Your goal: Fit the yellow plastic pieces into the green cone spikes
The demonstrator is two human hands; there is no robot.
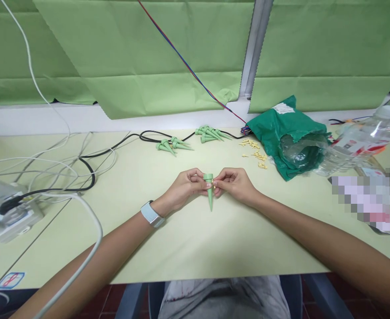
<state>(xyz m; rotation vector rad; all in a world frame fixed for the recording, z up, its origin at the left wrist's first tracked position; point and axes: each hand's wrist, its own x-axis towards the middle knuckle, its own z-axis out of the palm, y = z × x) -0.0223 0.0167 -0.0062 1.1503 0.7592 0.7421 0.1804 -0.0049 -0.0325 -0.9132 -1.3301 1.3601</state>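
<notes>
Green sheets (148,53) (creased) are hanging along the white wall (82,120).
A pale table (188,248) is standing above red floor tiles (107,302).

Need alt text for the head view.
The left hand holds a green spike point-down; the right hand holds a yellow piece at its side. Behind lie more spikes, yellow pieces and a green bag on the table.

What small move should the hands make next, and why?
Probably the right hand should press the small yellow piece gently against the green spike, because it pinches that piece close beside the spike, while the left hand holds the spike.
</notes>
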